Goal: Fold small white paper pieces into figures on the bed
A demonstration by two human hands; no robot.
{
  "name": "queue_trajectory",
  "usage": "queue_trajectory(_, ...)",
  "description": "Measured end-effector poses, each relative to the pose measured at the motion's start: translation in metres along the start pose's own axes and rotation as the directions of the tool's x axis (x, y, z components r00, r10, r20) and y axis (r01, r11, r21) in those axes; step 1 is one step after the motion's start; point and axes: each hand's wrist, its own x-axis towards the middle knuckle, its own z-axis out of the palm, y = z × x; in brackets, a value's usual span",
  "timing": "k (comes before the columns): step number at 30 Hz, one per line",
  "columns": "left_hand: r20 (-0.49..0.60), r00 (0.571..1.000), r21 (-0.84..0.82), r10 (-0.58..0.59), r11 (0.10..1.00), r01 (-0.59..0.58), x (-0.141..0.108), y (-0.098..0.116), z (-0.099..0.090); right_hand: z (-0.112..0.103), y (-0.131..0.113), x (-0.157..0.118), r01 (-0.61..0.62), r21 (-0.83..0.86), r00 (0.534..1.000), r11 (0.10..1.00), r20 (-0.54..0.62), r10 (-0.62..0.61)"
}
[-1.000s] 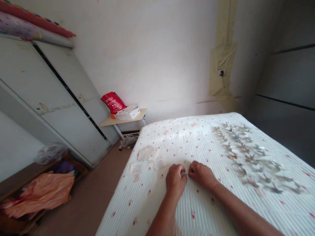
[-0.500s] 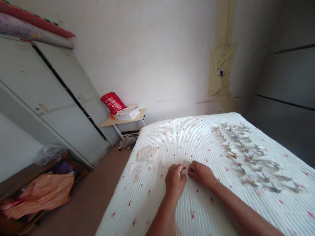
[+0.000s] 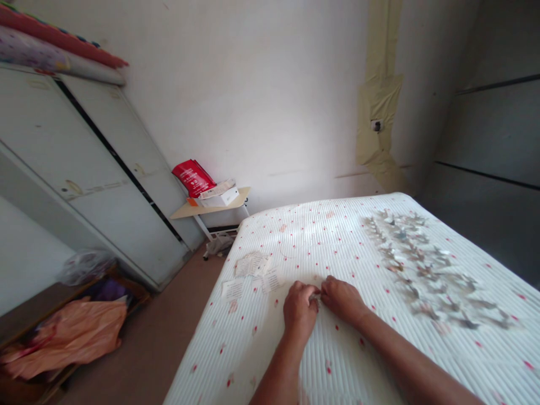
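My left hand [image 3: 299, 306] and my right hand [image 3: 342, 298] meet over the middle of the bed, fingertips almost touching. Between them is a small greyish piece of folded paper [image 3: 315, 299], mostly covered by the fingers. Thumb and fingers of my left hand pinch it from the left; the curled fingers of my right hand grip its other side. Left of the hands lie several printed paper squares [image 3: 233, 289], partly overlapping. To the right stand rows of small folded paper figures [image 3: 426, 271], which look like birds and are somewhat blurred.
A white quilted bedcover [image 3: 270, 360] with red dots carries everything. Beyond its far left corner stands a small table [image 3: 181, 212] with a red bag [image 3: 193, 179] and a white box [image 3: 221, 197]. Grey cabinets [image 3: 101, 185] and an orange plastic bag [image 3: 71, 332] are at left.
My right hand has shifted slightly left, so the fingertips of both hands are closer together over the paper. The papers and folded figures stay where they were.
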Motion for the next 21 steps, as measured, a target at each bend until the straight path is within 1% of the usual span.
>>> queue_trajectory(6,-0.012,0.999,0.002,-0.045,0.999,0.045,0.002,0.002,0.0,0.002,0.003,0.001,-0.023,0.047,0.999,0.999,-0.025,0.024)
queue_trajectory(15,-0.019,0.996,0.013,-0.086,0.996,0.087,0.005,0.004,0.002,0.004,0.01,0.004,-0.041,0.182,0.997,0.983,-0.062,0.053)
queue_trajectory(21,-0.008,0.987,0.05,-0.158,0.986,0.158,0.008,0.007,0.002,0.003,0.009,0.004,-0.071,0.216,0.994,0.974,-0.065,0.087)
